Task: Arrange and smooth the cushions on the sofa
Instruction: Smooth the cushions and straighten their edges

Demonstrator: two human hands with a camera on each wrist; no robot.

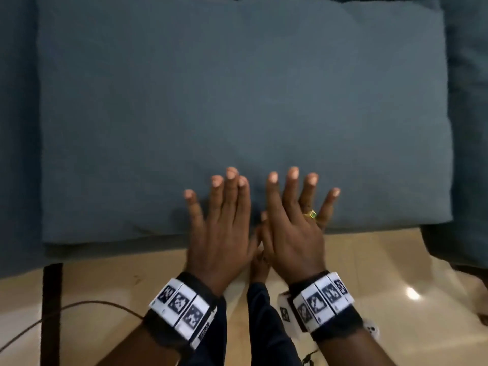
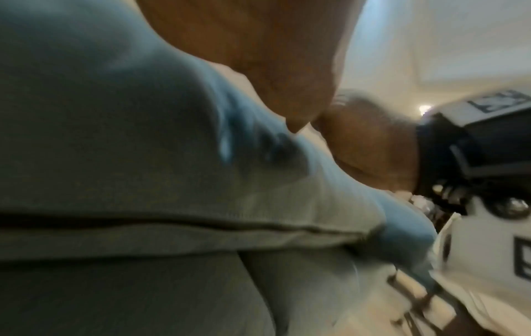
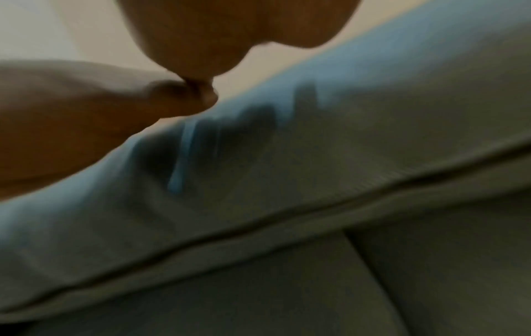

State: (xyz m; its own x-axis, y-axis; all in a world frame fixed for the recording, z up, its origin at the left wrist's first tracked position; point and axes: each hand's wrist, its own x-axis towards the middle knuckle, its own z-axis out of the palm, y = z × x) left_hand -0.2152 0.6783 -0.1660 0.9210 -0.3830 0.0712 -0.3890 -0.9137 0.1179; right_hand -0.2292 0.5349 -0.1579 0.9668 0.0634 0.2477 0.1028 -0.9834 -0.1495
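Note:
A large blue-grey seat cushion (image 1: 237,101) fills most of the head view, lying flat on the sofa. Both my hands lie on its near edge, side by side, fingers straight and spread. My left hand (image 1: 224,207) is at centre; my right hand (image 1: 295,207), with a gold ring, is just right of it. In the left wrist view the left hand's palm (image 2: 258,56) hovers over the cushion's fabric (image 2: 115,136), with the other wrist beyond. The right wrist view shows my palm (image 3: 215,34) above the cushion's seam (image 3: 316,204). Both wrist views are blurred.
More blue sofa upholstery flanks the cushion at left (image 1: 15,128) and right (image 1: 467,128). Below the sofa's front is a glossy beige floor (image 1: 383,273), a dark strip (image 1: 51,313) and a thin cable (image 1: 79,305) at lower left.

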